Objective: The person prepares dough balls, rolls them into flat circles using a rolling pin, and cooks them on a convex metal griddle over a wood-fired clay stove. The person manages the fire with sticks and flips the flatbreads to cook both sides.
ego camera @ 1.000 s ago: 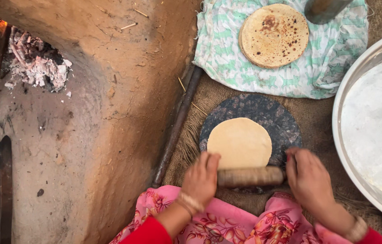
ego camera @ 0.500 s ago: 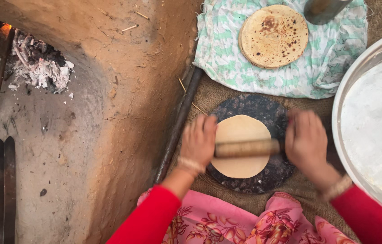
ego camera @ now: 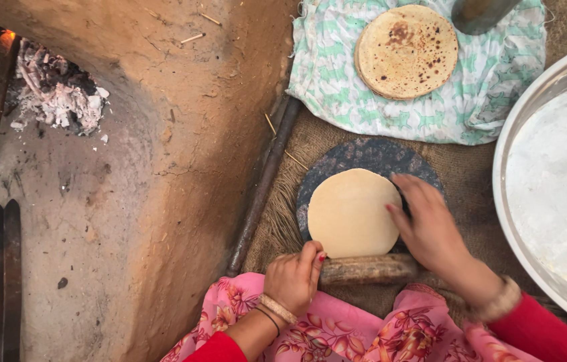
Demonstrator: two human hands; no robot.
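While the raw dough disc lies flat on the dark round rolling board, the right hand rests at its right edge, fingers loosely extended and touching the rim of the dough, gripping nothing. The left hand sits just below the disc's lower left edge, its fingers curled around the left end of the wooden rolling pin, which lies across the near edge of the board, touching the bottom of the dough. The board stands on a burlap mat. Beyond it, a cooked flatbread rests on a green-patterned cloth. A large metal pan holding flour is to the right, a clay hearth with ash to the left.
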